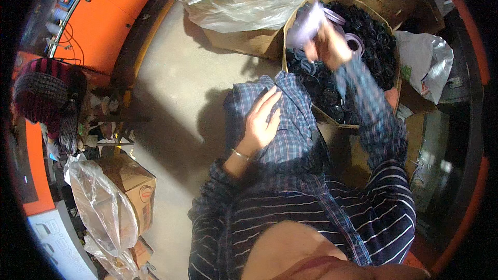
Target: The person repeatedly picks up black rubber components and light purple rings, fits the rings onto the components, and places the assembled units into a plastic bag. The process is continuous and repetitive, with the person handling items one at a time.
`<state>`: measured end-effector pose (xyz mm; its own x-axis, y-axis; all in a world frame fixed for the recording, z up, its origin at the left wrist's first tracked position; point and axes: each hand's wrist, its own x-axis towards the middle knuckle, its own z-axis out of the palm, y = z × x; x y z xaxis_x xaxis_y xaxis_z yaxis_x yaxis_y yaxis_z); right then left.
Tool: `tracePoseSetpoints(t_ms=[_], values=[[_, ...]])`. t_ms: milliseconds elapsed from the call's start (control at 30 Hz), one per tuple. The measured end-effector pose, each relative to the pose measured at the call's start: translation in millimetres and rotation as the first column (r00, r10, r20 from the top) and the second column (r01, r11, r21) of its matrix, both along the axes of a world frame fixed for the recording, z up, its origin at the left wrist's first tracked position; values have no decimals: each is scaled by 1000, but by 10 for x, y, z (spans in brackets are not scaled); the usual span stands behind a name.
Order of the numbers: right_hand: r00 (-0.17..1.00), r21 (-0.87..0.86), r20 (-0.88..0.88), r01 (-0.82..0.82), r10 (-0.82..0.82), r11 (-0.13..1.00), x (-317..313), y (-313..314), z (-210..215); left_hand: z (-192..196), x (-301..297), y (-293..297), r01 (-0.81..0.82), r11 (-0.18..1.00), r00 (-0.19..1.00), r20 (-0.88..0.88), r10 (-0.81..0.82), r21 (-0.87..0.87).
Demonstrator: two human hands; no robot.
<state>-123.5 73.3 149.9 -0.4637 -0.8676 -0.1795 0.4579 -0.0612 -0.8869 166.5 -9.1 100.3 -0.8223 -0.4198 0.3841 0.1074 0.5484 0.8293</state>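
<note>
My right hand (333, 46) is raised over a cardboard box (286, 54) at the right and grips a pale lavender plastic part (306, 26). Motion smears that part, so its exact shape is hard to read. Beneath it the box is filled with round black plastic parts (376, 36). Among these lie lavender plastic rings (355, 44), close to my right fingers. My left hand (259, 127) rests on the blue plaid cloth (293, 137) over my lap, fingers stretched out and holding nothing.
Ahead, a clear plastic bag (249, 10) full of lavender rings sits in another carton (244, 42). Orange machinery (114, 10) stands at the far left, near a cloth-draped seat (44, 91). A bag-covered carton (137, 186) stands lower left; a white sack (425, 62) lies right.
</note>
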Motion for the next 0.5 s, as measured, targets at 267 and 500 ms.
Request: tracePoseSetpoints(t_ms=[267,500], values=[[770,-48,-542,371,-336,927,-1312,-330,-383,-18,-43,5,-22,1000,999,41,22,-10],[356,441,-886,845,297,303,-1916,827,-1921,-36,-148,21,17,1000,994,110,-15,-17]])
